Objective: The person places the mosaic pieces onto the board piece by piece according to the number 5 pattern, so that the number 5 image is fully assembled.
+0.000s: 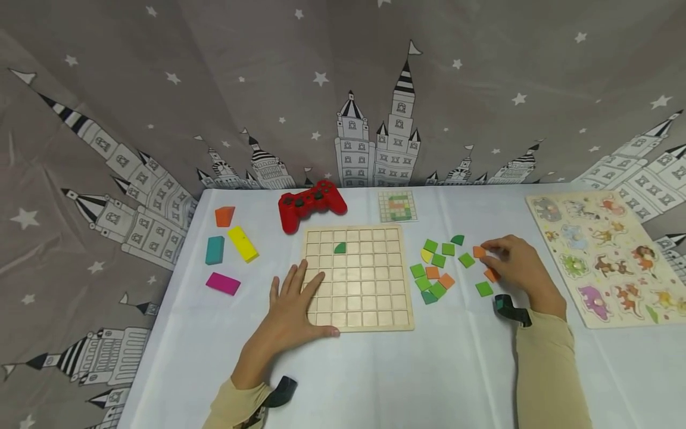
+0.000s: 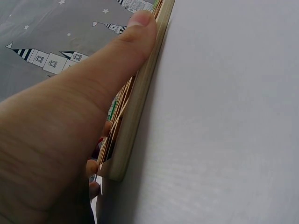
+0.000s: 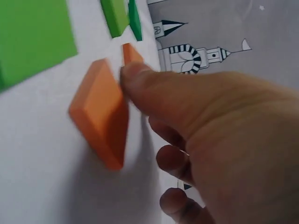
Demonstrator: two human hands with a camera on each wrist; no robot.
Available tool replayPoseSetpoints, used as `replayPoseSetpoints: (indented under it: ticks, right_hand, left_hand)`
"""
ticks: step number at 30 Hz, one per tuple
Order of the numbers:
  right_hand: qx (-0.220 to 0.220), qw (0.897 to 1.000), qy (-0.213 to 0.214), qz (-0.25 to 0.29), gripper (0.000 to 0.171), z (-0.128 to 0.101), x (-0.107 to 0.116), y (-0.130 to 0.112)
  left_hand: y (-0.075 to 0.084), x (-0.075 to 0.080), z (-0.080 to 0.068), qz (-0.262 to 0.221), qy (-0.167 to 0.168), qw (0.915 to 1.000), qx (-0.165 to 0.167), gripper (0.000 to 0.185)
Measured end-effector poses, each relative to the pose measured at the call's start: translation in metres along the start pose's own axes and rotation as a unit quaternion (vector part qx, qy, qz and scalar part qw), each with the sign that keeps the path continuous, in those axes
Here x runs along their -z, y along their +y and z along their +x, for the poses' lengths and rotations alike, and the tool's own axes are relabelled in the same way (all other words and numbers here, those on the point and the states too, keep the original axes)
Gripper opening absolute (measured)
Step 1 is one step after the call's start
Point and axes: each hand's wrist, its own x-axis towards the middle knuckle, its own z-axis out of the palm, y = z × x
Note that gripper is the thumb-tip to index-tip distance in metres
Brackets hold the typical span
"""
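Note:
My left hand (image 1: 292, 304) rests on the lower left corner of a wooden grid board (image 1: 370, 289), its fingers spread and fairly straight. In the left wrist view the thumb (image 2: 133, 39) lies along the board's edge. One green quarter-round tile (image 1: 340, 248) sits in a cell near the board's top. To the right, my right hand (image 1: 517, 265) pinches a small orange square tile (image 1: 479, 252) at the thumb and fingertips. Another orange tile (image 3: 100, 112) lies on the table just under that hand. Several green, orange and yellow tiles (image 1: 423, 284) are scattered between the board and the right hand.
A small pattern card (image 1: 398, 207) and a red game controller (image 1: 312, 205) lie behind the board. Coloured blocks, among them a yellow one (image 1: 243, 243), are at the left. On the right lies an animal puzzle board (image 1: 611, 259). A printed grey curtain (image 1: 241, 107) hangs behind.

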Motion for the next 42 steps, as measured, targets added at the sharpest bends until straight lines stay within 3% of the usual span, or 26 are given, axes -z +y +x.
replayPoseSetpoints:
  ticks: [5,9,18,28,34,42]
  right_hand:
    - [0.002,0.999,0.023,-0.022,0.041,0.002,-0.003,-0.002]
    - [0.028,0.998,0.056,-0.023,0.04,0.006,-0.009,-0.02]
    - [0.142,0.989,0.044,0.01,0.031,0.021,-0.041,-0.109]
    - [0.216,0.976,0.038,0.002,0.035,0.024,-0.108,-0.205]
    - [0.227,0.973,0.041,-0.024,0.032,0.025,-0.126,-0.22]
    - [0.226,0.973,0.034,-0.031,0.028,0.026,-0.13,-0.222]
  left_hand:
    - [0.0,0.0,0.001,-0.004,-0.004,1.0,0.001,0.119]
    - [-0.001,0.002,0.0,-0.002,-0.003,1.0,0.003,0.119]
    - [-0.002,0.003,-0.001,-0.005,-0.005,1.0,0.004,0.119]
    - [0.002,0.001,0.003,-0.004,-0.006,1.0,-0.003,0.119]
    - [0.002,0.001,0.001,-0.004,0.0,1.0,-0.003,0.119]
    - [0.002,0.002,0.001,-0.005,0.001,1.0,-0.003,0.119]
